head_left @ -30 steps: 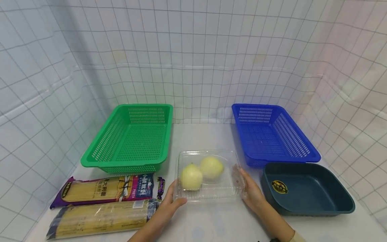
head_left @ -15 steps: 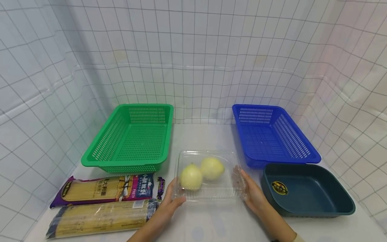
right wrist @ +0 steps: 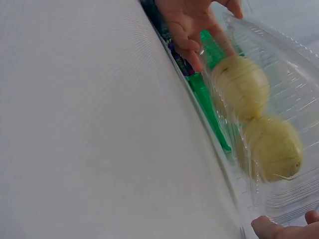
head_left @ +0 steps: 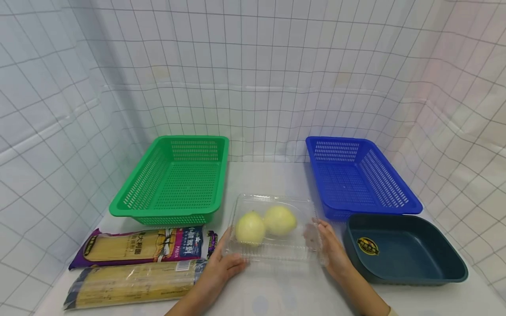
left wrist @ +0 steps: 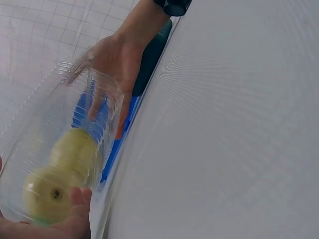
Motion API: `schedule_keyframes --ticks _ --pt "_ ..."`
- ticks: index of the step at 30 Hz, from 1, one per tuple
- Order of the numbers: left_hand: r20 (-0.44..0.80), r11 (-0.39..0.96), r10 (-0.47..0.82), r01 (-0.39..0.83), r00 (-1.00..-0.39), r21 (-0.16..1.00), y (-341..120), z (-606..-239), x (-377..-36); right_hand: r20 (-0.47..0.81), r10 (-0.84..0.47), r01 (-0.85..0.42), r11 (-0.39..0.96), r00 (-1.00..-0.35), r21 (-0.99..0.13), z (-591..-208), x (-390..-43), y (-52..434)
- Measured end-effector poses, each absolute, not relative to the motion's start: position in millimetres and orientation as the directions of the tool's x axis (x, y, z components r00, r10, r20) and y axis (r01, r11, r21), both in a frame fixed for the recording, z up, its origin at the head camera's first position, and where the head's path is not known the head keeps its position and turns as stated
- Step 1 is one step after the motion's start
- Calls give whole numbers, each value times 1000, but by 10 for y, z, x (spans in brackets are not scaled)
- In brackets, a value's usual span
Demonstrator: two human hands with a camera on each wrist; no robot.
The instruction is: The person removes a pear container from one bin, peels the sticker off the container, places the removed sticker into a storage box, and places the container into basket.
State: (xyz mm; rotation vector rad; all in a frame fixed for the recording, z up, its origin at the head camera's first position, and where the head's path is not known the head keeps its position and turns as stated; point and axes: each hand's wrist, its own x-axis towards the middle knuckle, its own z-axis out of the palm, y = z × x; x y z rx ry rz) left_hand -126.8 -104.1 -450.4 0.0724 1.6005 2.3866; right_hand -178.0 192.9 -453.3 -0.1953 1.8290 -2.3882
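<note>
A clear plastic clamshell box (head_left: pixel 290 252) sits between my hands at the middle front, with two pale yellow pears (head_left: pixel 250 228) (head_left: pixel 280 220) showing through it. Its near left corner is gripped by my left hand (head_left: pixel 218 271), thumb along the near edge. My right hand (head_left: pixel 333 250) holds the right side, its fingers partly seen through the plastic. From the left wrist, the box (left wrist: pixel 30 124) appears at an angle, with the right hand (left wrist: pixel 117 62) at its far end. The right wrist view shows the left hand (right wrist: pixel 192 20) beside the pears.
Behind on the left stands a green basket (head_left: pixel 170 213), and a blue basket (head_left: pixel 371 210) is at the back right. A dark teal basin (head_left: pixel 411 259) lies beside my right forearm. Two pasta packs (head_left: pixel 134 245) (head_left: pixel 134 285) rest at left on the white table (head_left: pixel 265 177).
The box turns slightly clockwise, and its near edge comes a little closer. My left thumb shifts slightly along the near left corner. The baskets and pasta packs stay put.
</note>
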Motion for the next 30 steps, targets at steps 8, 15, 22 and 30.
schedule_keyframes --ticks 8,15,22,30 --pt "-126 -407 215 -206 -969 890 -1036 -4477 -1277 48 -205 43 -415 -978 -909 -4579 -1815 2000" --pt "-69 -439 217 -161 -974 884 -1068 -4472 -1264 -51 -204 147 -492 -978 -858 -4559 -1858 2064" --pt "-66 -436 253 -175 -965 883 -1110 -4448 -1266 -80 -456 289 -410 -886 -865 -4529 -1873 2162" --pt "-68 -400 336 -207 -940 893 -1159 -4442 -1277 -157 -511 321 -251 -845 -913 -4519 -1893 2232"
